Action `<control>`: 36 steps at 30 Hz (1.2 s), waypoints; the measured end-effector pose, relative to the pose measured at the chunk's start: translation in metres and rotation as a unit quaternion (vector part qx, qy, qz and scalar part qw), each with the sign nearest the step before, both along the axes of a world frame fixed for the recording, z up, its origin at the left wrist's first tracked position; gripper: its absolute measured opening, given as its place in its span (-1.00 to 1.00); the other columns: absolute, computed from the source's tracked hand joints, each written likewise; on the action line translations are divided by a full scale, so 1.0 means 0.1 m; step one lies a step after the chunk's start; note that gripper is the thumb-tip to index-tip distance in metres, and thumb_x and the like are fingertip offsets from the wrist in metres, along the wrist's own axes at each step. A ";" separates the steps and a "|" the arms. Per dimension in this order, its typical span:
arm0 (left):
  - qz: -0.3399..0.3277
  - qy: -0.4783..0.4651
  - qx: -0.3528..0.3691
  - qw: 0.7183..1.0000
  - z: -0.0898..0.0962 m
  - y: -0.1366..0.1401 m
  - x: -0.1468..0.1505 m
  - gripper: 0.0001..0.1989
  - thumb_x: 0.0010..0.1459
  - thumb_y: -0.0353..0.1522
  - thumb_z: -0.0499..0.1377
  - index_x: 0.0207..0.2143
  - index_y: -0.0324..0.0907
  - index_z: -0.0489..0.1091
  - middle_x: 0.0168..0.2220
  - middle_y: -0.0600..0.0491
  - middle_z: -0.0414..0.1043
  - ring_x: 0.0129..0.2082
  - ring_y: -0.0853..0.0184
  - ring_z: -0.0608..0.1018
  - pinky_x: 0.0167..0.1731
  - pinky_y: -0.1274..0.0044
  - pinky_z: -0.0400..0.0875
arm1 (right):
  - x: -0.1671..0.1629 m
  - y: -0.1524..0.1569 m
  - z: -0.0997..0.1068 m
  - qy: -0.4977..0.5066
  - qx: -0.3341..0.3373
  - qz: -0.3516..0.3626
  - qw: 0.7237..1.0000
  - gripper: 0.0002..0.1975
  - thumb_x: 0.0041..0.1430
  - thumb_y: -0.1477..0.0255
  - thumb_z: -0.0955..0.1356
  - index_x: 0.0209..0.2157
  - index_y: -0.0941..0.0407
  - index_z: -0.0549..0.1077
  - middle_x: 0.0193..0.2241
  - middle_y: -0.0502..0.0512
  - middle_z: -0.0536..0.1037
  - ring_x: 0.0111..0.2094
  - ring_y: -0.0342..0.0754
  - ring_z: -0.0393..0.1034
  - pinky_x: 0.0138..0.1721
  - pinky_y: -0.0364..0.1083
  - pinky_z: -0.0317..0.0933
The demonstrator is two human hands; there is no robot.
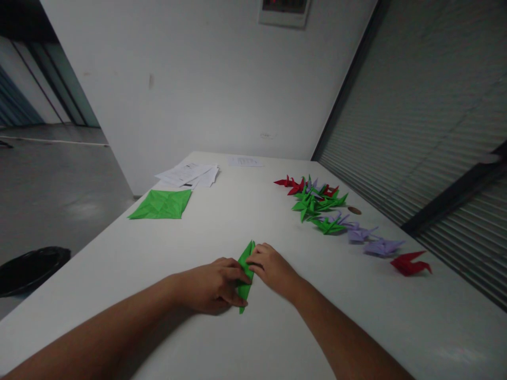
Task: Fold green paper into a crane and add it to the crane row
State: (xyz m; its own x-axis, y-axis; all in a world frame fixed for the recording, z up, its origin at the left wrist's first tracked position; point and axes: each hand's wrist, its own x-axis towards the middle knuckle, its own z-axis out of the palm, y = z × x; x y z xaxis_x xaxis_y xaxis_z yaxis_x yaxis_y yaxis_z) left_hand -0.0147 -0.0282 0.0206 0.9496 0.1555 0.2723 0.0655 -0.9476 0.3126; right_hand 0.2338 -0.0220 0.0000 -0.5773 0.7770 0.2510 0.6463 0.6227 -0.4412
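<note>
A long, narrow piece of folded green origami paper point(244, 291) lies on the white table in front of me, its pointed ends toward and away from me. From its left side, my left hand point(217, 285) presses on it, with fingertips spread over its middle and lower part. My right hand point(274, 268) has its fingers bent together at the upper right edge of the same paper. The fingers cover part of the folds, so the inner layers are hidden.
Creased green paper sheets point(162, 205) lie at the left edge of the table point(214, 348), near printed papers point(189, 174). Folded cranes in green, purple and red point(312, 203) line the right side, ending with a red crane point(410, 263). A black-lined bin point(34, 269) stands lower left.
</note>
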 end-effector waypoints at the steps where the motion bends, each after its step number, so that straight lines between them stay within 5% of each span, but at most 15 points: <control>1: -0.005 -0.002 -0.004 1.000 0.01 -0.01 0.01 -0.69 0.19 -0.44 0.30 -0.02 0.01 0.60 0.13 -0.10 0.49 0.13 0.06 0.47 0.19 0.25 0.31 | 0.00 0.00 -0.01 0.005 -0.002 0.009 1.000 -0.82 0.25 0.59 0.44 -0.20 0.07 0.66 -0.28 0.09 0.52 -0.17 0.00 0.36 -0.10 -0.04 0.25; 6: -0.018 -0.037 -0.025 0.999 0.02 -0.02 0.05 -0.80 0.25 -0.49 0.23 -0.13 -0.10 0.57 -0.11 -0.08 0.59 -0.05 0.21 0.57 0.08 0.37 0.39 | 0.00 -0.01 -0.06 0.016 -0.015 0.018 1.000 -0.77 0.25 0.64 0.40 -0.24 0.06 0.68 -0.30 0.07 0.49 -0.20 -0.03 0.36 -0.15 -0.08 0.26; 10: 0.171 -0.037 0.004 0.985 -0.07 0.09 0.01 -0.82 0.21 -0.56 0.16 -0.33 -0.19 0.53 -0.36 -0.04 0.51 -0.28 0.25 0.54 -0.23 0.49 0.43 | 0.00 0.00 -0.06 0.014 -0.019 0.018 1.000 -0.78 0.26 0.62 0.41 -0.26 0.07 0.69 -0.29 0.08 0.48 -0.20 -0.04 0.38 -0.15 -0.08 0.27; 13: 0.230 -0.020 -0.003 0.973 -0.16 0.19 -0.04 -0.82 0.20 -0.56 0.18 -0.42 -0.20 0.51 -0.40 -0.01 0.49 -0.31 0.26 0.53 -0.26 0.51 0.40 | 0.00 -0.01 -0.06 0.014 -0.018 0.017 1.000 -0.78 0.27 0.61 0.41 -0.22 0.07 0.70 -0.28 0.10 0.49 -0.19 -0.03 0.39 -0.14 -0.08 0.28; 27: 0.152 -0.117 -0.142 0.971 -0.18 0.17 -0.02 -0.80 0.24 -0.52 0.19 -0.15 -0.20 0.58 -0.20 -0.05 0.62 -0.18 0.28 0.61 -0.12 0.49 0.50 | -0.02 -0.03 0.01 0.008 -0.024 0.009 1.000 -0.81 0.26 0.63 0.42 -0.24 0.09 0.68 -0.27 0.11 0.52 -0.18 -0.02 0.42 -0.11 -0.08 0.32; 36: 0.078 -0.081 -0.059 0.992 -0.06 0.07 0.04 -0.72 0.31 -0.52 0.15 -0.01 -0.18 0.57 -0.11 -0.16 0.60 -0.08 0.18 0.61 -0.04 0.43 0.52 | -0.02 0.01 -0.04 0.013 -0.011 -0.012 1.000 -0.73 0.17 0.65 0.46 -0.09 0.13 0.60 -0.16 0.17 0.61 -0.08 0.07 0.48 0.04 0.02 0.34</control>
